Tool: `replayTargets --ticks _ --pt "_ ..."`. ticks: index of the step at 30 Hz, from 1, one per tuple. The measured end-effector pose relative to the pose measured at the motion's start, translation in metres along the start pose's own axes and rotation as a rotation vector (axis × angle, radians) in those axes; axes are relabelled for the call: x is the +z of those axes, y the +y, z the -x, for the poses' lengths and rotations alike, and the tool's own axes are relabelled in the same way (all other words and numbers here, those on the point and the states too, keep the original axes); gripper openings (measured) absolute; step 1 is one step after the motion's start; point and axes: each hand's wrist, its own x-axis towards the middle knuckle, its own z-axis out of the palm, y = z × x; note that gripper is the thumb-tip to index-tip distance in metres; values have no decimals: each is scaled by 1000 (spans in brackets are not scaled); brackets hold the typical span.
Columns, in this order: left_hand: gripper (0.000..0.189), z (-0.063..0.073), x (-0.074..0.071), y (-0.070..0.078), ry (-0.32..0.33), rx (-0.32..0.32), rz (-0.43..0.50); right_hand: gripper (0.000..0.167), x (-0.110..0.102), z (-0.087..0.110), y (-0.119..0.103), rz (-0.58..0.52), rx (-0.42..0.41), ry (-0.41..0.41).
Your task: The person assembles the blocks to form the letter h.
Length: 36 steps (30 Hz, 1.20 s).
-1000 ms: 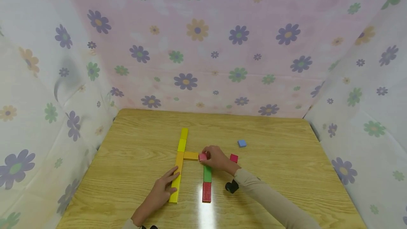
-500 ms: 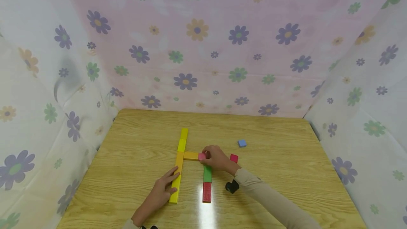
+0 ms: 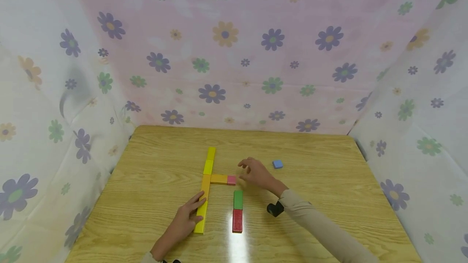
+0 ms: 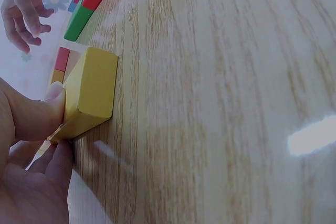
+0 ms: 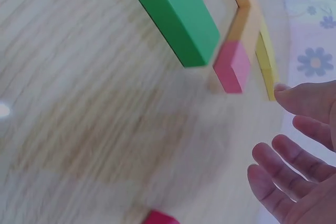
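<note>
My left hand [image 3: 185, 217] lies at the near end of a row of yellow and orange blocks. Its thumb and fingers hold the nearest yellow block [image 4: 97, 82] from both sides, flat on the table. An orange block [image 3: 219, 179] sticks out rightward from the row, and a small pink block [image 3: 231, 180] sits against its right end. Just right of the pink block, my right hand [image 3: 257, 173] hovers with parted, slightly bent fingers and nothing between them. A green block [image 3: 238, 199] and a red block [image 3: 237, 220] lie end to end, nearer and separate from the pink one.
A small blue block [image 3: 278, 164] lies behind the right hand. A crimson block [image 5: 160, 217] shows at the bottom of the right wrist view; in the head view the right arm hides it. Flowered cloth [image 3: 237, 72] surrounds the wooden table [image 3: 310, 153].
The pink block was moved left against the orange block and let go. My right hand has drawn off it, to the right and slightly back. The left hand has stayed put.
</note>
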Motion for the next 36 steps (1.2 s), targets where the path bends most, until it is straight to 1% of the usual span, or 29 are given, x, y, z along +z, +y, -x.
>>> replayTargets --ticks 3,7,10,15,18,23,27,33,36 --pt "58 1 0 0 7 6 -9 34 -10 4 1 -4 6 1" --pt "58 1 -1 2 7 -7 -4 36 -21 9 5 1 -3 20" --pt "57 1 -2 2 4 -21 9 37 -27 12 10 -8 5 35" --pt "57 1 -2 3 12 -11 -3 38 -34 21 21 -15 28 39" --pt "56 1 -2 3 16 -10 -10 39 -38 26 26 8 36 50" --pt "56 1 -2 3 19 -12 -5 41 -47 31 41 69 43 67" --pt "56 1 -2 1 20 -9 -7 41 -53 36 52 93 31 87" --pt "56 0 -2 2 13 -10 -14 39 -59 42 69 163 9 130" --pt "56 1 -1 2 12 -8 -10 39 -61 43 78 194 31 125"
